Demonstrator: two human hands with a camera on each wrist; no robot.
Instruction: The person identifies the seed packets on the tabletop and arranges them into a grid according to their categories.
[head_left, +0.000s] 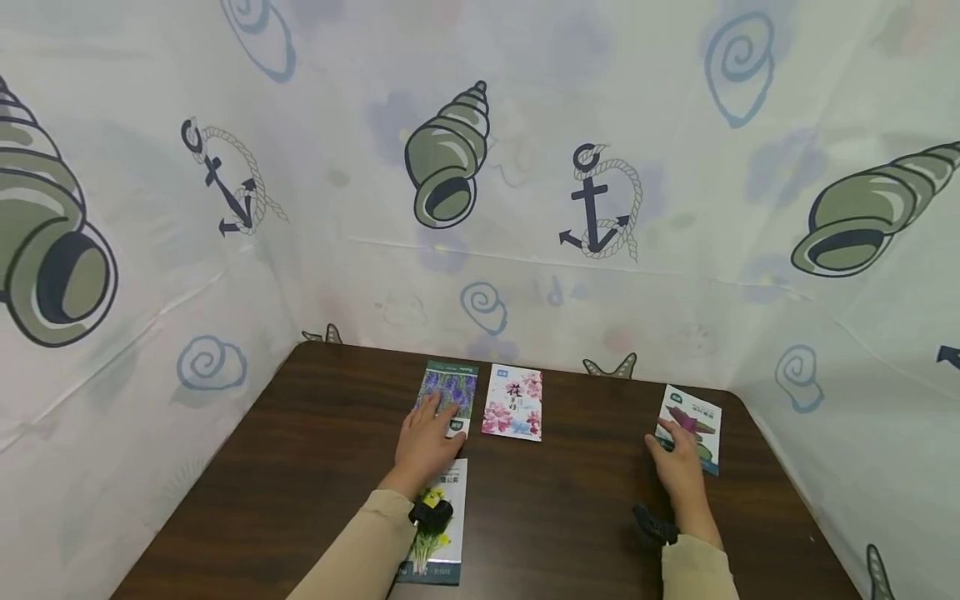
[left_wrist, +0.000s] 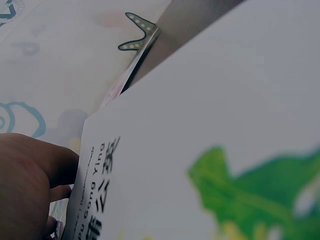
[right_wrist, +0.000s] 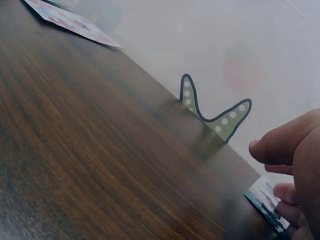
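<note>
My left hand (head_left: 427, 442) lies with its fingers extended over a seed packet with purple flowers (head_left: 457, 382), covering its lower left part. Under that wrist is a dandelion seed packet (head_left: 456, 533) with yellow flowers, which fills much of the left wrist view. At the right, my right hand (head_left: 681, 467) reaches over the left side of a white packet with a purple-and-green plant picture (head_left: 707, 421). Its thumb stands apart from the fingers in the right wrist view; whether the fingertips touch the packet is hard to tell.
A pink floral packet (head_left: 513, 403) lies just right of the purple-flower one. Everything rests on a dark wooden table (head_left: 570, 500). A pale cloth wall (head_left: 525, 292) printed with shells and anchors stands along the table's back and sides.
</note>
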